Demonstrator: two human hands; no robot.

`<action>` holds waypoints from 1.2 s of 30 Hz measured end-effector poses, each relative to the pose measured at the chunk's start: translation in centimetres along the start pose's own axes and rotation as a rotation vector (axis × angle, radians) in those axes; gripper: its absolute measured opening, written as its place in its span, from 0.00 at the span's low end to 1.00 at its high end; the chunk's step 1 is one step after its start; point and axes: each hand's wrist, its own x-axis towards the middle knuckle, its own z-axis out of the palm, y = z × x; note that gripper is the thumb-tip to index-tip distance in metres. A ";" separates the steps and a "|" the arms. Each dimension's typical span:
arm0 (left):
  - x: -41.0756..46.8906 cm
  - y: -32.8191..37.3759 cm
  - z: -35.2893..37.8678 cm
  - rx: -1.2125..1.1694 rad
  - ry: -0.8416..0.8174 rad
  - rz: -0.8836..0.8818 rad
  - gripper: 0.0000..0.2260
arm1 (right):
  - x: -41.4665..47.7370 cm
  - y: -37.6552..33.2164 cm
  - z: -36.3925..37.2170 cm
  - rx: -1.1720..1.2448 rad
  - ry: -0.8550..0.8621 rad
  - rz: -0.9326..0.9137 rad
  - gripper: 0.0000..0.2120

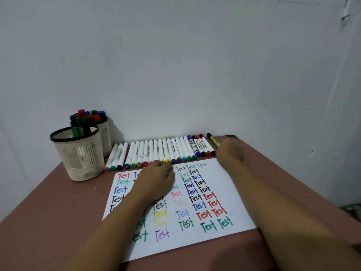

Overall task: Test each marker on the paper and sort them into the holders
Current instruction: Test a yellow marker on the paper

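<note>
Two hands are out over the work right now, and neither one clearly has a marker yet. The left hand (156,178) lies knuckles-up on the top part of the paper (224,194), fingers curled loosely toward the coloured caps at the near end of the row of markers (156,151); I can't tell if it's pinching one or just touching. The right hand (231,150) is half closed at the right end of the row, just beside the fatter whiteboard-style markers (202,146) and a yellow-green highlighter (213,140) lying a bit apart. Can't see its fingertips either.

If it were me, I'd grab one from the end of the row so the rest don't roll, pull the cap off with the other hand, and write in the bare strip on the right of the sheet, since the rest is packed with "Test" in every colour. Recap before dropping it in.

Front holder (78,153) has only a couple in it; the back holder (104,133) behind it is stuffed with red, blue and green caps.

Room-wise: plain pale wall (195,65) with a few scuffs, reddish-brown tabletop (48,212) pushed against it, a small dark thing at the far right corner I can't make out.
</note>
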 end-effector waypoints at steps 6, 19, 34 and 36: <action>-0.1 -0.4 0.1 -0.061 0.033 -0.017 0.16 | -0.7 0.0 -1.1 0.344 0.092 0.017 0.10; -0.5 0.9 -0.8 -0.154 0.258 0.218 0.20 | -8.0 -1.1 -5.1 1.209 -0.310 -0.100 0.10; -1.5 2.7 -1.0 -0.272 0.132 0.097 0.11 | -10.2 -2.3 -2.3 1.174 -0.629 -0.203 0.13; -1.5 2.7 -0.9 -0.316 0.141 0.083 0.11 | -10.3 -2.2 -2.2 1.192 -0.629 -0.228 0.13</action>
